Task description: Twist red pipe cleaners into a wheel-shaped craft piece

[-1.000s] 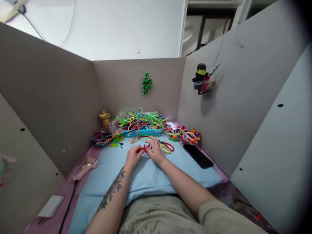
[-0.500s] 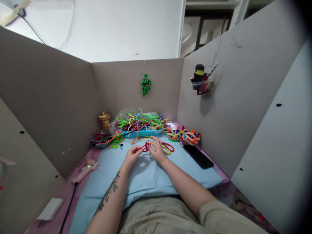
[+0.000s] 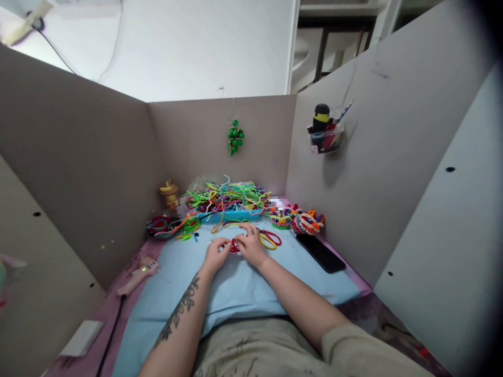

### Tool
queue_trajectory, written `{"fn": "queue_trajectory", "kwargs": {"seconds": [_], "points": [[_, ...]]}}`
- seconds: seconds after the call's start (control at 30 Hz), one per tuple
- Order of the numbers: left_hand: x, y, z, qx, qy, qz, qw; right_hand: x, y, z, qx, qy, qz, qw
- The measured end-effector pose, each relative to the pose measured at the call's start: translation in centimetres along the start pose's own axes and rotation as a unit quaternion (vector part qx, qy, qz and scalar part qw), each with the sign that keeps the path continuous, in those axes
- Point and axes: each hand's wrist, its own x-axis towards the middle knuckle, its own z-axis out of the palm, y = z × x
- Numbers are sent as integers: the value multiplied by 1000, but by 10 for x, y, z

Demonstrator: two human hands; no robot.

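Note:
My left hand [image 3: 216,253] and my right hand [image 3: 250,243] meet over the light blue cloth [image 3: 236,285], fingers pinched together on a small red pipe cleaner piece [image 3: 234,244] between them. Red and yellow scissors [image 3: 269,238] lie just right of my right hand. Behind the hands a blue tray [image 3: 231,213] holds a heap of coloured pipe cleaners [image 3: 226,196].
A black phone [image 3: 321,252] lies at the right on the cloth. Finished colourful pieces [image 3: 299,219] sit by the right wall, a dark bowl [image 3: 160,226] and a small yellow figure [image 3: 169,192] at the left. A pink glue gun [image 3: 137,273] rests left. Cardboard walls enclose the desk.
Both hands lifted slightly toward the tray with the red piece, then came back down toward me. They kept their pinch on it throughout.

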Motion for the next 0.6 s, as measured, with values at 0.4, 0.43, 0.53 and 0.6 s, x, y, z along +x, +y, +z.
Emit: {"fn": "queue_trajectory", "kwargs": {"seconds": [0.4,0.43,0.53,0.6], "points": [[1,-1,5,-63,20,-66,996,-1,-5,1,23,11,-18,1000],[1,0,5,-67,21,-67,995,-1,-5,2,24,12,-19,999],[0,4,4,-81,25,-65,994,-1,-4,3,31,20,-17,999],[0,7,3,-92,25,-64,993,-2,-4,3,32,25,-12,999]]}}
